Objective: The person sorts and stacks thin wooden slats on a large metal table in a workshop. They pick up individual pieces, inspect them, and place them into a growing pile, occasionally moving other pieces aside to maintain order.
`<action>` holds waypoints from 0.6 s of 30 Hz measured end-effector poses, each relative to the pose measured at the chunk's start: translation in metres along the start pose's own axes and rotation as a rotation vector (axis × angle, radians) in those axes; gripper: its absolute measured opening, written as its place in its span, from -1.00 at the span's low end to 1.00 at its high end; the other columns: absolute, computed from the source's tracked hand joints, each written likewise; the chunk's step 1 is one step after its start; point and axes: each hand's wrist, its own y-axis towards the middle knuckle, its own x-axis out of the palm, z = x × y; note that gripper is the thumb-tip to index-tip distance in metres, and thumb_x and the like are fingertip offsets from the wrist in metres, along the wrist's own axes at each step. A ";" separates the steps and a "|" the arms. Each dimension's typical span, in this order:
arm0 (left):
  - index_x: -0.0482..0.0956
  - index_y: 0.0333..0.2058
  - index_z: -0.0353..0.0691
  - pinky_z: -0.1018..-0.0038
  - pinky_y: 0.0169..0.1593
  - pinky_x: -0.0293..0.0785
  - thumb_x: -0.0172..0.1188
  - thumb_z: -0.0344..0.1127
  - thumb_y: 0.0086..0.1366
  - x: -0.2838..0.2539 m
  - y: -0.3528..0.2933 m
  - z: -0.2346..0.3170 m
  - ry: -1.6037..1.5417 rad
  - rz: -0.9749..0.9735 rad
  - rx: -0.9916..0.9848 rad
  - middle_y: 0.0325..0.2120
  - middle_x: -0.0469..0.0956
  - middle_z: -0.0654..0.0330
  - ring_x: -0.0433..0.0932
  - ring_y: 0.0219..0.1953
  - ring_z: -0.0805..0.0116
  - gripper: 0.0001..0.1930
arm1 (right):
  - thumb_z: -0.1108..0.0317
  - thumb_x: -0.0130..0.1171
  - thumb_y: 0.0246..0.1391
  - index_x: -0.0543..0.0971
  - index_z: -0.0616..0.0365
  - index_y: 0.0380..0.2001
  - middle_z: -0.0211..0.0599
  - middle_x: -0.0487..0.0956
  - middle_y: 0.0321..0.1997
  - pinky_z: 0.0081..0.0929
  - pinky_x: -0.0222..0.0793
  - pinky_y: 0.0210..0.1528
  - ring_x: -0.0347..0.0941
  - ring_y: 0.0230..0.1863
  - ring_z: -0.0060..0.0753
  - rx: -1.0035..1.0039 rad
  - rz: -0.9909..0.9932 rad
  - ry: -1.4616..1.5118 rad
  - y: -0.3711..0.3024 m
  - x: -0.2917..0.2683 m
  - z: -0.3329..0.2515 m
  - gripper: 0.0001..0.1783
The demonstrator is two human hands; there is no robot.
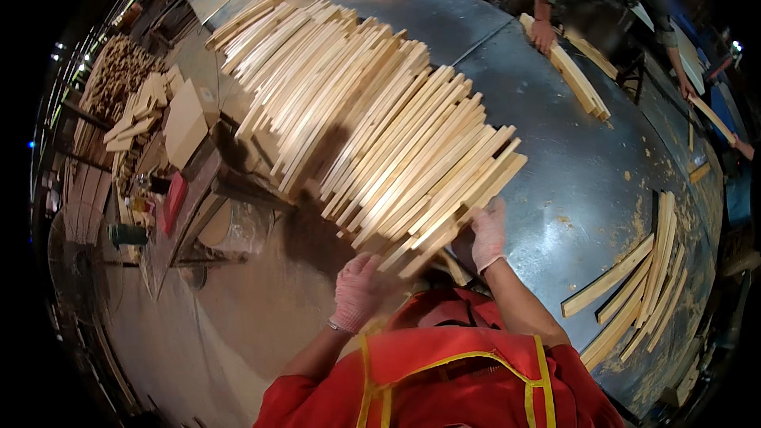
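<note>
Our half-curled left hand (357, 292) blurs beside the near ends of the wooden strips (388, 139), rowed along the metal table (547, 190); we cannot tell whether it grips any. Our right hand (488, 236) bends at their right side, partly hidden, its hold unclear.

I can read no text, label, brand, number or sign anywhere in my view, whether on the wooden strips (428, 150) before me, the tabletop (555, 182) or the red apron (460, 345) I wear, and anything farther off is too small or blurred.
</note>
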 end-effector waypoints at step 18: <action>0.59 0.15 -0.38 0.44 -0.05 0.57 0.32 -0.05 0.39 0.047 0.009 -0.064 -1.103 -0.365 -0.777 -0.19 0.68 0.19 0.62 -0.20 0.42 -0.46 | 0.42 0.28 0.18 0.37 0.30 0.37 -0.41 0.53 -0.30 -0.51 0.32 -0.35 0.38 -0.40 -0.55 0.393 -0.325 -0.379 -0.009 -0.005 -0.022 -0.31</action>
